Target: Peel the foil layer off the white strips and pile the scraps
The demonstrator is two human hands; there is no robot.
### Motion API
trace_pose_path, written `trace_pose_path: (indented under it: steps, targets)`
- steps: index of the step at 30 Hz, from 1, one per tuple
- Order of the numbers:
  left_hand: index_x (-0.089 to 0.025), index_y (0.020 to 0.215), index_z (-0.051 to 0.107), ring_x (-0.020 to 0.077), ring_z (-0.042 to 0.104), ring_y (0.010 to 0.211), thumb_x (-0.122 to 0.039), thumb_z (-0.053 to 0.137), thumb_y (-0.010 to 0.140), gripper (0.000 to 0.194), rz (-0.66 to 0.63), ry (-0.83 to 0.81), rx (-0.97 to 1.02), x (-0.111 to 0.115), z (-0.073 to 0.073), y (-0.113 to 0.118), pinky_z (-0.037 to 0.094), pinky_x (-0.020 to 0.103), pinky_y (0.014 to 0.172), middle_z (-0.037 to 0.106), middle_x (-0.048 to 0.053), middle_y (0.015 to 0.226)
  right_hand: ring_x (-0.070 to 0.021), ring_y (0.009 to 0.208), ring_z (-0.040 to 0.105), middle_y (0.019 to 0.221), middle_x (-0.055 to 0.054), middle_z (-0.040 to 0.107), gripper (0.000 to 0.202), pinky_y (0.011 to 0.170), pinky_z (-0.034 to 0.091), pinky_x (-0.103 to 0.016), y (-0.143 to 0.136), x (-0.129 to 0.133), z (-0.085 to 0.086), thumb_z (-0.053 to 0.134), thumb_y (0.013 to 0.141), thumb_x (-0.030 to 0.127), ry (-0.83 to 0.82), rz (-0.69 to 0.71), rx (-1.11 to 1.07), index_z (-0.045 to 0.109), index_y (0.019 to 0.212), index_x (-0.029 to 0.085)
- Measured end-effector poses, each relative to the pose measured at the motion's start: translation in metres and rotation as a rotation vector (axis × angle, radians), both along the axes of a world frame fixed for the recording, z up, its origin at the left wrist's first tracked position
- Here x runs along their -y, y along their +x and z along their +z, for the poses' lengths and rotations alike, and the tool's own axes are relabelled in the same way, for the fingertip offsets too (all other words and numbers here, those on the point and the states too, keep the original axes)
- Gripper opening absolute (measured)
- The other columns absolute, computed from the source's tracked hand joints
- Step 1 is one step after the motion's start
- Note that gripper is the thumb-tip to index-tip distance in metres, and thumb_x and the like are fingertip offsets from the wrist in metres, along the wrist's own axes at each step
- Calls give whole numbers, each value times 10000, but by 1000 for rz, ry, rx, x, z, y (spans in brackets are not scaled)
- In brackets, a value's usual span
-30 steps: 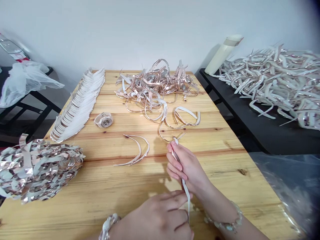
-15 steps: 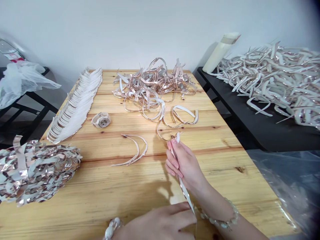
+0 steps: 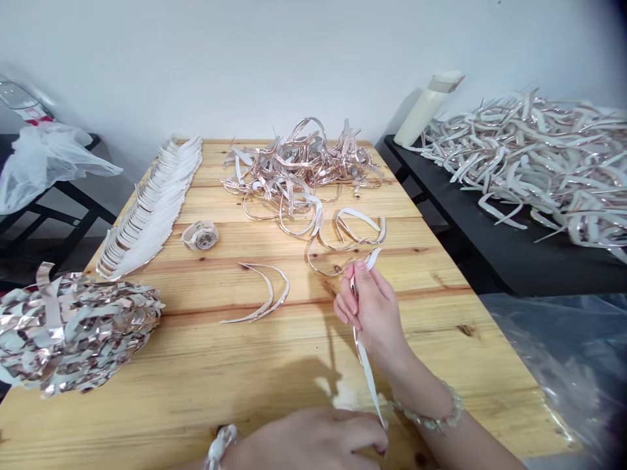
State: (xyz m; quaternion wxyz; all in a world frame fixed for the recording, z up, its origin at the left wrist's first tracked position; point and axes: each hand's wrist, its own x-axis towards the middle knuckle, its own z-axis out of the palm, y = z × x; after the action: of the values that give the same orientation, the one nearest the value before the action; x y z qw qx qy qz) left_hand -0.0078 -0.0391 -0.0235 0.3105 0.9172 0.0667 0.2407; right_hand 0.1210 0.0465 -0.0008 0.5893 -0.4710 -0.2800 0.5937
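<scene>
A narrow white strip with a shiny edge (image 3: 368, 378) runs between my two hands above the wooden table. My right hand (image 3: 369, 307) is closed around its upper part, with a short end poking out above the fingers. At the bottom of the view, my left hand (image 3: 313, 440) pinches the strip's lower end. Two thin curved strips (image 3: 274, 294) lie on the table to the left of my right hand. Just beyond my right hand are loose looped strips (image 3: 360, 215).
The wooden table (image 3: 196, 365) bears a tangled strip pile (image 3: 304, 163), a small roll (image 3: 200, 235), a row of overlapping white strips (image 3: 151, 209) and a big metallic bundle (image 3: 83, 333). On the black table (image 3: 465, 222) are more strips and a pale tube (image 3: 426, 111).
My right hand has moved slightly right and up along with the strip, and more of its upper end shows. My left hand's fingers have drawn together on the lower end.
</scene>
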Motion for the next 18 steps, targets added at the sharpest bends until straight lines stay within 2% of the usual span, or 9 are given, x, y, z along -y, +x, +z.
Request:
trace_pose_path:
  steps: [4,6,8,11,13,15,16,18]
  targets:
    - [-195,715,559,177,562,760,-216,452,894,210,164,-63,72,-16,19,-15,504,303,775,600,44,651,-30,237,226,350,119,362,272,302,279,-149,16,-10,5,544,879,397,65,-123,-55,465,708,201]
    - [-184,760,574,201,541,694,-296,450,872,202,318,-71,202,-27,26,-26,493,365,722,578,52,608,-34,236,201,346,119,342,249,296,252,-149,23,-12,8,503,901,350,79,-179,-97,457,706,202]
    - [-166,826,588,204,538,692,-394,414,882,292,461,-156,358,-34,29,-34,476,375,703,593,71,660,-38,237,190,348,118,337,234,294,240,-152,25,-11,12,479,909,323,106,-216,-125,453,709,204]
    - [-161,937,585,200,567,838,-439,345,937,367,643,-473,399,-33,23,-32,461,356,787,616,86,852,-39,250,196,364,114,341,222,301,243,-155,22,-5,18,495,897,334,151,-226,-164,459,719,206]
    - [-164,1043,558,187,565,925,-413,417,930,307,712,-724,332,-29,15,-21,460,335,827,603,91,996,-36,272,202,393,112,347,209,307,241,-152,15,1,20,544,869,343,167,-199,-214,466,730,207]
    - [-159,1110,518,166,569,891,-432,548,855,375,657,-931,301,-26,6,-7,480,302,760,577,104,1075,-40,308,223,440,106,360,196,312,232,-149,7,8,22,607,828,327,173,-145,-273,469,748,214]
    - [-151,1082,517,162,571,888,-430,595,817,393,624,-1042,302,-26,1,-1,482,296,758,593,93,1017,-45,331,240,468,101,367,196,316,228,-147,3,12,23,634,807,312,176,-114,-299,468,759,220]
    - [-137,953,524,136,574,734,-429,641,759,370,563,-1282,245,-29,-4,6,484,283,673,606,44,810,-60,378,283,520,90,380,210,330,231,-147,-4,18,24,669,777,294,186,-57,-334,467,786,236]
